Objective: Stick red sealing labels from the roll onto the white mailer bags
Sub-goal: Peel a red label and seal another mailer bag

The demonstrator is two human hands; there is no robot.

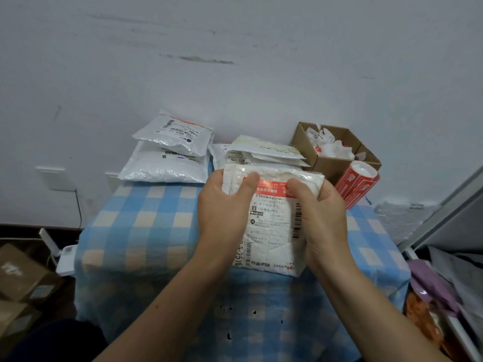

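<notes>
A white mailer bag (pixel 271 226) with a printed shipping label is held up over the checked table. A red sealing label (pixel 271 188) lies across its top edge. My left hand (pixel 224 207) grips the bag's left side, thumb pressing the label's left end. My right hand (pixel 321 215) grips the right side, thumb on the label's right end. The roll of red labels (pixel 358 184) lies at the right, beside a cardboard box.
Two stacks of white mailer bags (pixel 170 152) (pixel 264 152) sit at the back of the blue checked tablecloth (pixel 146 226). An open cardboard box (pixel 334 150) holds crumpled backing paper. A wall stands behind; shelving (pixel 449 231) is at the right, and boxes (pixel 23 278) are on the floor at the left.
</notes>
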